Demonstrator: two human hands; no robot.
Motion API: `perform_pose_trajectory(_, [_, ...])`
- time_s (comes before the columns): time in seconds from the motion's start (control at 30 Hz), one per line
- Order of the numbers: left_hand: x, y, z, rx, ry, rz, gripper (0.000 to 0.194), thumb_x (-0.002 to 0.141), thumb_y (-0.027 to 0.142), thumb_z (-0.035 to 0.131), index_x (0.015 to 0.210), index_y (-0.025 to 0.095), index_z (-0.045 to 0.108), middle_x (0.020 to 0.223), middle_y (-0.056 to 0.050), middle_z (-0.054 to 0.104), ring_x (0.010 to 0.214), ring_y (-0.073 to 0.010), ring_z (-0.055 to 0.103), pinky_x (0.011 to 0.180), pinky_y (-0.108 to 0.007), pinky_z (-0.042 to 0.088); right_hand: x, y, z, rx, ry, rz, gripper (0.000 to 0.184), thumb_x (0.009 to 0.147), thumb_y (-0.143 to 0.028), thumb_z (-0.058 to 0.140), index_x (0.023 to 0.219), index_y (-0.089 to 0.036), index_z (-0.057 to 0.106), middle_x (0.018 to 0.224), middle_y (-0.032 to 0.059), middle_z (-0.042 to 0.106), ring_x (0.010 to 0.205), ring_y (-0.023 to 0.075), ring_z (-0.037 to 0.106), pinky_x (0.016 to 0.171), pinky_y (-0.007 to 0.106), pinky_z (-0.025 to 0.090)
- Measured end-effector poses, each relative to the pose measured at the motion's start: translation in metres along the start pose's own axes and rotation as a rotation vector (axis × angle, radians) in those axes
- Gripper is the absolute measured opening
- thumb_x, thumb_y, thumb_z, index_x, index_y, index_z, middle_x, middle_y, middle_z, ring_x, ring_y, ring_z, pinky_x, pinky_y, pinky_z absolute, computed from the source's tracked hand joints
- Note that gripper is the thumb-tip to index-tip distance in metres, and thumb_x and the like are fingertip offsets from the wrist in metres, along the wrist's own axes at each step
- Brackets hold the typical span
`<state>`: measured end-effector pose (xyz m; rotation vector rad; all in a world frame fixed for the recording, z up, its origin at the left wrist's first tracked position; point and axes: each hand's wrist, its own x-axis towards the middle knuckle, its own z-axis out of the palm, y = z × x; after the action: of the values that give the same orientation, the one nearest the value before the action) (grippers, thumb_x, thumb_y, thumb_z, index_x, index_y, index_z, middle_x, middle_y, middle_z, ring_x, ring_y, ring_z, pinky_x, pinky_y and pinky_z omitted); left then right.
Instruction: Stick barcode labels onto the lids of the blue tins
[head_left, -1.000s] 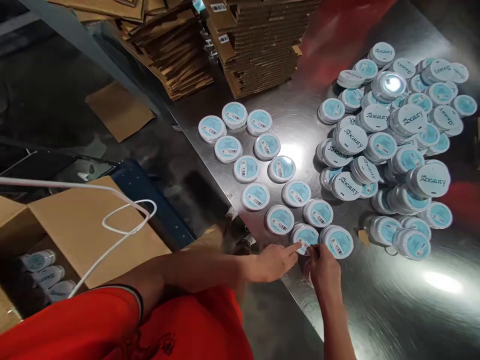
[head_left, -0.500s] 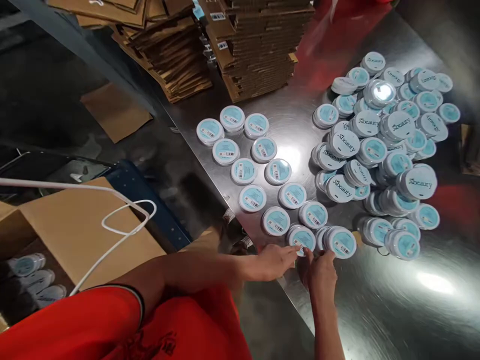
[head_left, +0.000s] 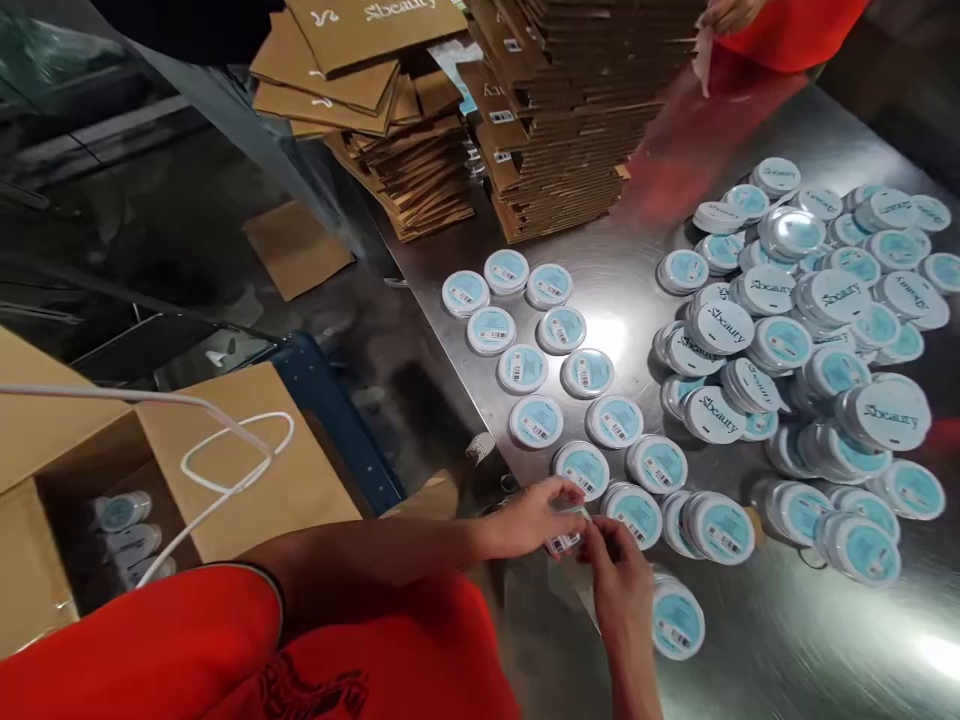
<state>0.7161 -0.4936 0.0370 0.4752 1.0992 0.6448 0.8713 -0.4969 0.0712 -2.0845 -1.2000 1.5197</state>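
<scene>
My left hand [head_left: 529, 518] is closed, its fingers curled around a small piece of barcode labels [head_left: 564, 542] at the table's front edge. Opposite it, my right hand [head_left: 621, 572] pinches the same piece between thumb and fingers. My hands partly hide it. Just beyond them stands a round white jar [head_left: 634, 514] with a blue barcoded label on top. Another such jar [head_left: 677, 622] sits right beside my right hand. Two jars lean together at the right, the nearer jar [head_left: 720, 528] tilted. More blue-labelled jars [head_left: 536, 421] run in loose rows along the edge.
A big heap of white jars [head_left: 840, 297] covers the right of the metal table [head_left: 637, 290]. Flattened cardboard boxes [head_left: 570, 150] are stacked at the back. An open carton [head_left: 247, 470] with jars and a white cable [head_left: 217, 490] stands at left. A co-worker's hand [head_left: 731, 15] shows at the top.
Both hands have drawn back from the jar at the near end of the row and now hold the barcode piece between them. The view has shifted, showing another jar by my right hand.
</scene>
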Motion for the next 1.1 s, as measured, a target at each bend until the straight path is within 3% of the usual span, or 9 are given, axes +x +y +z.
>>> perform_pose_trajectory(0.17, [0.003, -0.007, -0.008, 0.097, 0.098, -0.027, 0.013, 0.078, 0.024, 0.067, 0.086, 0.016, 0.06, 0.069, 0.003, 0.06, 0.06, -0.012, 0.058, 0.056, -0.024, 0.044, -0.002, 0.0, 0.017, -0.041, 0.072, -0.001, 0.047, 0.078, -0.065, 0.061, 0.097, -0.023, 0.067, 0.087, 0.0066, 0.076, 0.074, 0.0256, 0.069, 0.069, 0.037, 0.054])
perform_pose_trajectory(0.27, [0.003, -0.008, -0.016, 0.187, 0.132, -0.043, 0.019, 0.076, 0.03, 0.073, 0.08, 0.016, 0.062, 0.068, 0.001, 0.062, 0.063, -0.0142, 0.06, 0.056, -0.025, 0.044, -0.004, 0.0, 0.022, -0.129, 0.076, -0.072, 0.043, 0.08, -0.065, 0.059, 0.09, -0.024, 0.068, 0.093, 0.0079, 0.076, 0.08, 0.0266, 0.07, 0.071, 0.037, 0.053])
perform_pose_trajectory(0.4, [-0.001, -0.01, -0.03, 0.318, 0.135, -0.104, 0.029, 0.073, 0.041, 0.078, 0.075, 0.016, 0.063, 0.064, 0.002, 0.061, 0.06, -0.0144, 0.058, 0.051, -0.024, 0.038, 0.008, 0.001, 0.015, -0.203, 0.121, -0.073, 0.041, 0.081, -0.065, 0.056, 0.082, -0.025, 0.065, 0.079, 0.0049, 0.075, 0.069, 0.0242, 0.069, 0.065, 0.034, 0.05])
perform_pose_trajectory(0.5, [-0.001, -0.016, -0.04, 0.393, 0.092, -0.124, 0.027, 0.075, 0.04, 0.078, 0.072, 0.016, 0.064, 0.061, 0.002, 0.06, 0.058, -0.014, 0.058, 0.052, -0.024, 0.037, 0.028, 0.001, 0.002, -0.233, 0.199, -0.011, 0.04, 0.081, -0.064, 0.056, 0.084, -0.025, 0.064, 0.072, 0.0025, 0.073, 0.064, 0.0229, 0.068, 0.065, 0.034, 0.049])
perform_pose_trajectory(0.6, [-0.001, -0.021, -0.045, 0.596, 0.043, 0.045, 0.023, 0.081, 0.036, 0.075, 0.071, 0.017, 0.067, 0.066, 0.001, 0.064, 0.068, -0.0152, 0.061, 0.065, -0.026, 0.042, 0.046, -0.003, -0.009, -0.259, 0.114, -0.011, 0.039, 0.079, -0.063, 0.059, 0.082, -0.024, 0.064, 0.071, 0.0018, 0.071, 0.064, 0.0224, 0.067, 0.068, 0.034, 0.049])
perform_pose_trajectory(0.7, [-0.004, -0.018, -0.049, 0.728, 0.02, 0.232, 0.018, 0.089, 0.032, 0.071, 0.077, 0.018, 0.069, 0.082, -0.001, 0.071, 0.082, -0.0173, 0.065, 0.079, -0.027, 0.046, 0.057, -0.015, -0.007, -0.239, 0.077, -0.045, 0.041, 0.077, -0.065, 0.06, 0.081, -0.024, 0.063, 0.069, 0.0016, 0.069, 0.063, 0.0218, 0.064, 0.066, 0.034, 0.048])
perform_pose_trajectory(0.93, [-0.015, 0.0, -0.088, 0.761, 0.092, 0.443, 0.015, 0.098, 0.024, 0.061, 0.085, 0.018, 0.067, 0.13, -0.011, 0.07, 0.12, -0.0232, 0.066, 0.107, -0.033, 0.048, 0.074, -0.047, 0.05, -0.169, -0.024, -0.158, 0.041, 0.08, -0.063, 0.059, 0.079, -0.022, 0.064, 0.067, 0.0007, 0.068, 0.061, 0.0188, 0.062, 0.066, 0.032, 0.047])
perform_pose_trajectory(1.0, [-0.017, 0.004, -0.099, 0.777, 0.121, 0.451, 0.017, 0.099, 0.023, 0.059, 0.084, 0.018, 0.067, 0.135, -0.011, 0.068, 0.124, -0.0233, 0.065, 0.109, -0.034, 0.047, 0.082, -0.049, 0.055, -0.185, -0.011, -0.175, 0.042, 0.08, -0.063, 0.059, 0.079, -0.022, 0.064, 0.065, 0.0, 0.067, 0.061, 0.0191, 0.062, 0.068, 0.032, 0.047])
perform_pose_trajectory(1.1, [-0.014, 0.011, -0.099, 0.807, 0.097, 0.462, 0.018, 0.1, 0.024, 0.057, 0.086, 0.018, 0.067, 0.133, -0.011, 0.07, 0.122, -0.0231, 0.067, 0.106, -0.035, 0.05, 0.099, -0.047, 0.036, -0.2, 0.146, -0.13, 0.041, 0.08, -0.062, 0.059, 0.084, -0.021, 0.066, 0.07, 0.0013, 0.07, 0.063, 0.0203, 0.065, 0.069, 0.033, 0.048])
